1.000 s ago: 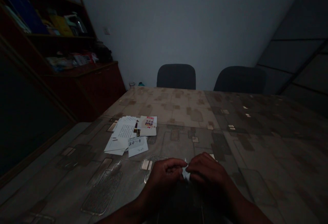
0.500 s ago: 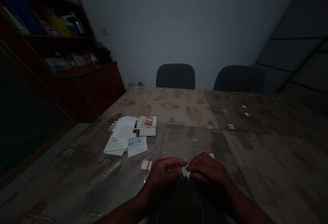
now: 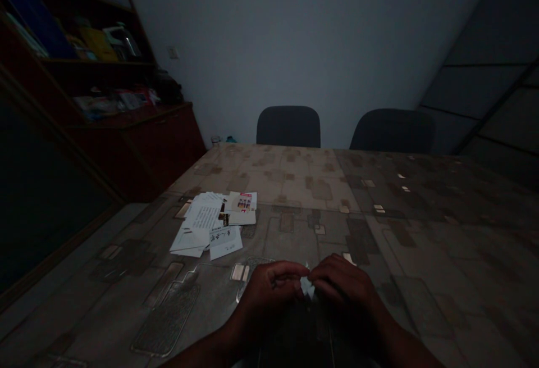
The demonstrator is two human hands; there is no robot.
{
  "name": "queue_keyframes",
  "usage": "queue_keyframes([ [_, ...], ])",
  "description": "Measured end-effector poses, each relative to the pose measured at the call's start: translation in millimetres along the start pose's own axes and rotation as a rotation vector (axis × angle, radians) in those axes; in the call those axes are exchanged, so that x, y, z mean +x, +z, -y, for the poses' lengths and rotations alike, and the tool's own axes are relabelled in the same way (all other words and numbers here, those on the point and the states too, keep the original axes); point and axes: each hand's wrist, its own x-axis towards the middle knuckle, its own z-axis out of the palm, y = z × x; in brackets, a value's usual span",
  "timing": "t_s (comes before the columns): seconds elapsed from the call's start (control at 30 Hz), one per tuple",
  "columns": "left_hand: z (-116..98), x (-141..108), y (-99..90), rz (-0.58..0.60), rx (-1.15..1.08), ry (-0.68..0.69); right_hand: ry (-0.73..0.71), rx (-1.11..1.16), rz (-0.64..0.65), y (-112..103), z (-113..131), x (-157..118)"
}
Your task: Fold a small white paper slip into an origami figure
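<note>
At the near edge of the table, my left hand (image 3: 273, 286) and my right hand (image 3: 346, 281) meet around a small whitish piece of paper (image 3: 307, 286). The fingers of both hands are pinched on it from either side. It looks folded or crumpled, and most of it is hidden by the fingers. Forward and left of my hands lies a loose pile of white printed cards and papers (image 3: 202, 219), some with dark writing. A card with a small red-marked picture (image 3: 242, 203) rests at the pile's right side.
A patterned cloth (image 3: 290, 180) covers the wide table. Two dark chairs (image 3: 288, 126) stand at its far side, before a plain wall. On the left is a reddish-brown cabinet (image 3: 164, 143) with filled shelves. The room is dim.
My hands stay nearly in place, with slight finger movement. A little more of the whitish paper shows between them. The pile of cards has not moved.
</note>
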Motion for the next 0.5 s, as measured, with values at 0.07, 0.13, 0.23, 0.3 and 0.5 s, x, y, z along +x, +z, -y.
queue_keyframes([
  [0.07,0.0,-0.1,-0.4,-0.001,0.004,-0.004,0.012,0.005,-0.004,-0.5,0.6,-0.3],
  [0.13,1.2,0.3,-1.3,-0.026,0.002,-0.011,0.045,0.022,-0.010,-2.3,1.3,-0.5],
  [0.23,4.6,1.4,-2.9,-0.037,-0.020,0.017,0.244,0.078,-0.032,-4.7,1.9,-0.8],
  [0.3,6.0,1.9,-3.2,-0.035,-0.029,0.052,0.425,0.165,-0.031,-3.6,1.3,-1.8],
  [0.5,-1.6,-1.6,1.9,-0.093,0.080,0.129,0.663,0.454,0.026,9.8,0.7,-5.7],
])
